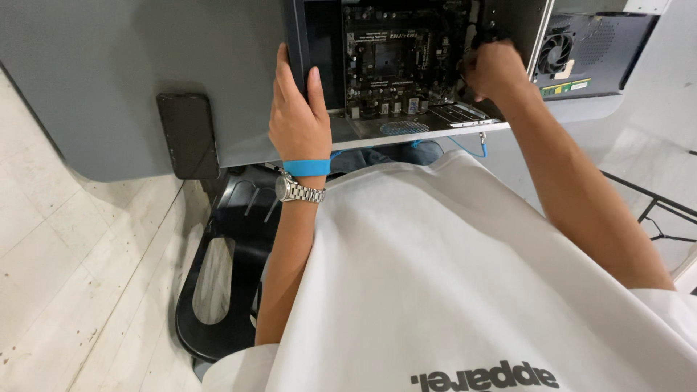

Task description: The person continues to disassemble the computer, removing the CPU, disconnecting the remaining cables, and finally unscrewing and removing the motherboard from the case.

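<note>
At the top centre of the frame an open computer case (435, 123) lies on the grey desk (109, 72), holding a dark motherboard (396, 62). The left hand (298, 120) clasps the case's left edge, fingers wrapped over it. The right hand (494, 69) is curled tight inside the case's right side, its grip hiding whatever it holds; a phone (187, 136) lies at left.

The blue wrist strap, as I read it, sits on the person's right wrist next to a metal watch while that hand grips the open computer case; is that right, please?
Not quite: the blue wrist strap is on the left wrist, not the right. The head view shows it beside the metal watch, with the left hand gripping the edge of the open computer case. The right hand reaches inside the case.
</note>
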